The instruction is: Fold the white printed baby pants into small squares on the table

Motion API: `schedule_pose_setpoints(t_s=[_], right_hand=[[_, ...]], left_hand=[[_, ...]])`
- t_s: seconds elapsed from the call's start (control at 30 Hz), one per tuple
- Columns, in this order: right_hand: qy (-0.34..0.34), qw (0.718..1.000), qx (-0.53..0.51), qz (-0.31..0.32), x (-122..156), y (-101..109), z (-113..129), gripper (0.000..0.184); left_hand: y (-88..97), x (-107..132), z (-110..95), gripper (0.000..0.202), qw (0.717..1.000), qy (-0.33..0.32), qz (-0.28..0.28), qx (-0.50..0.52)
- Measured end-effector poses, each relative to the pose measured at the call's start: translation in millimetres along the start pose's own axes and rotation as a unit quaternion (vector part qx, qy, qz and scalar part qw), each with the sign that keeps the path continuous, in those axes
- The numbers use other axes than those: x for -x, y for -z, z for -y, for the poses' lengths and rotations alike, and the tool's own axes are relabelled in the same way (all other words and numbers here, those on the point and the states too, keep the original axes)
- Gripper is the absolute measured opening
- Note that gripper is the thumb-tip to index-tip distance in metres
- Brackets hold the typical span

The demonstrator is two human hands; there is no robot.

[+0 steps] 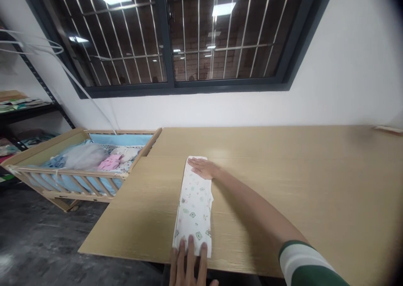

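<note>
A white cloth garment [194, 206] with small green and grey prints lies folded into a long narrow strip on the wooden table [267, 185]. It looks like baby clothing, though I cannot tell which kind. My right hand [203, 167] rests flat on its far end, fingers stretched out to the left. At the near end, by the table's front edge, the fingertips of my left hand [189, 263] touch the cloth, with the fingers spread. Neither hand grips anything. A small corner of fabric juts out along the strip's right side.
To the left of the table stands a wooden crib [91, 174] with blue lining, holding a pink cloth [110, 162] and other fabrics. Behind it are a black shelf [27, 114] and a white pole [85, 93]. A barred window [171, 38] is above the table.
</note>
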State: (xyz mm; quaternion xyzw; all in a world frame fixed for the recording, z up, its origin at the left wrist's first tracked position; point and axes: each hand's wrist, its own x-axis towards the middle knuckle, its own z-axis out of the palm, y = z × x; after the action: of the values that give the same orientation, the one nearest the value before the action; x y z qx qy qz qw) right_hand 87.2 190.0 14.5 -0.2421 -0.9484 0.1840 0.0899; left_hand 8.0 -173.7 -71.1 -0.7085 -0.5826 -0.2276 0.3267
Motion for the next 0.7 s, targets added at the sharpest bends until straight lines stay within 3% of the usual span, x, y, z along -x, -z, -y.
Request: schedule_pose_setpoints(t_s=[0.13, 0.27, 0.37, 0.5, 0.6, 0.7], right_hand=[[-0.022, 0.997, 0.046, -0.056, 12.6, 12.8, 2.5, 0.050], [-0.015, 0.991, 0.080, -0.106, 44.9, 19.0, 33.4, 0.042], [0.009, 0.996, 0.036, -0.085, 87.5, 18.6, 75.4, 0.031], [0.069, 0.997, -0.035, -0.008, 157.9, 12.1, 136.3, 0.032], [0.063, 0.998, 0.014, 0.008, 205.5, -4.4, 168.5, 0.036], [0.052, 0.996, 0.071, -0.023, 239.3, -28.8, 185.1, 0.043]], left_hand=[[3.2, -29.0, -13.3, 0.057, 0.996, 0.057, -0.015, 0.065], [12.8, -48.2, 10.4, 0.036, 0.989, 0.019, 0.016, 0.147], [19.4, -53.6, 36.3, 0.023, 0.981, -0.005, 0.053, 0.188], [27.0, -52.9, 54.6, 0.023, 0.970, -0.031, 0.072, 0.232], [33.3, -49.8, 60.7, 0.028, 0.965, -0.088, 0.052, 0.242], [41.5, -46.8, 65.0, 0.028, 0.957, -0.142, 0.037, 0.252]])
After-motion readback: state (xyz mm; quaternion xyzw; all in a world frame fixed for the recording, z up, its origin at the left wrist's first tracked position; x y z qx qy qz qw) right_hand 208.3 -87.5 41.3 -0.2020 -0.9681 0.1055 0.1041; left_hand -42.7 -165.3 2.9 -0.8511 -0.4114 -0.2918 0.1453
